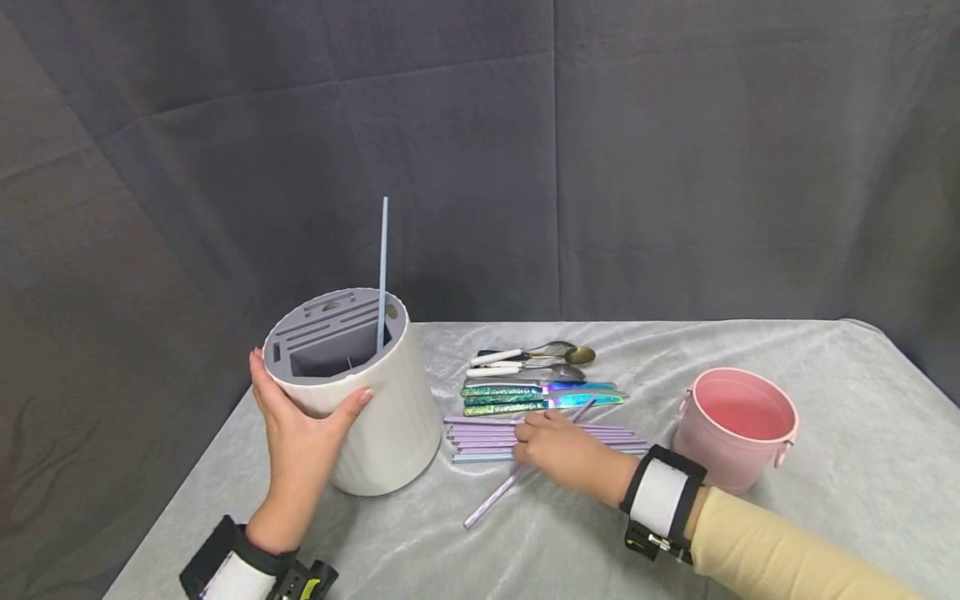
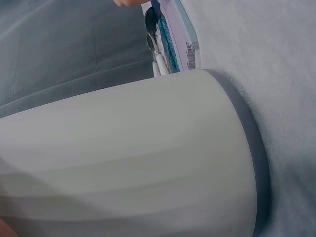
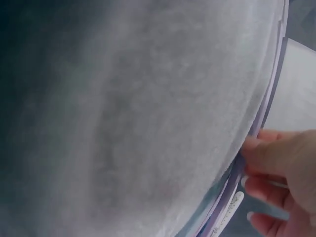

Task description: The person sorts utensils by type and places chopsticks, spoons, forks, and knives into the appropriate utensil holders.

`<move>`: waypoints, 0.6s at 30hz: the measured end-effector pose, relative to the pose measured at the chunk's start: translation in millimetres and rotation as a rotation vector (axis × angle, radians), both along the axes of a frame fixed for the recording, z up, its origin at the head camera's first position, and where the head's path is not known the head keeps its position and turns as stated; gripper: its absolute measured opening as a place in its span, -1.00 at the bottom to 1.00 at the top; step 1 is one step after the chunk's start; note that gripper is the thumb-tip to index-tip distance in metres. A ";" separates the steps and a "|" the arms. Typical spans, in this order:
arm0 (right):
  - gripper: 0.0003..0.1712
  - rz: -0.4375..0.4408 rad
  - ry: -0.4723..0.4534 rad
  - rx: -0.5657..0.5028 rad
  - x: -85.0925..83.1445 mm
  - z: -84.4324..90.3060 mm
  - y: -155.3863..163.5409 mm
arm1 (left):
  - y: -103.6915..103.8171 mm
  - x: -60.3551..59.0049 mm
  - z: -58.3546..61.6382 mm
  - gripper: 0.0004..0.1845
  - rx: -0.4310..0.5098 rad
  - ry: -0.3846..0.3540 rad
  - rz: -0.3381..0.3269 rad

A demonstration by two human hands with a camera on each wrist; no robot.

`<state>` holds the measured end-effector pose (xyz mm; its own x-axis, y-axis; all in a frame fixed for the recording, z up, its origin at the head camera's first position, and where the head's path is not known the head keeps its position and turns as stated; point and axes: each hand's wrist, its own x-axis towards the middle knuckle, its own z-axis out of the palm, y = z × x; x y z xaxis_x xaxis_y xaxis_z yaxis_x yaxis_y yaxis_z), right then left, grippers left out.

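While my left hand (image 1: 300, 433) curls around the rim of the white holder (image 1: 375, 408), my right hand (image 1: 562, 446) pinches one lilac straw (image 1: 510, 483) lying askew beside the straw pile (image 1: 495, 437) on the surface; it looks light, thin, stiff and slippery, best gripped mid-length.

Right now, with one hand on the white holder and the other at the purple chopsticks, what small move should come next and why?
Probably lift the loose purple chopstick clear of the pile. The right hand already has its fingers on it, it lies skewed off the row, and the left hand steadies the white holder, tilted with one blue chopstick standing in it.
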<state>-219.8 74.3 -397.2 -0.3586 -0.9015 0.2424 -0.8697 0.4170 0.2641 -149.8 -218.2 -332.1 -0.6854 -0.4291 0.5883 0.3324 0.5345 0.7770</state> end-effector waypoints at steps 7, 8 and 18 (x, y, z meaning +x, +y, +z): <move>-0.94 0.044 0.003 0.006 4.4 1.3 0.9 | -0.3 -0.8 -1.5 0.35 -0.002 0.016 -0.006; -0.92 0.034 -0.020 -0.016 5.3 1.7 1.4 | -0.3 -1.1 -1.8 0.36 -0.003 0.020 -0.006; -0.72 -0.339 -0.325 -0.308 19.6 1.8 -13.4 | -0.3 -2.1 -2.3 0.38 -0.012 0.048 -0.002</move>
<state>-200.2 60.9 -395.4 -0.7161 -0.6277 0.3053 -0.6899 0.7029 -0.1732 -151.9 -218.6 -334.5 -0.6569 -0.4203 0.6260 0.3706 0.5431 0.7535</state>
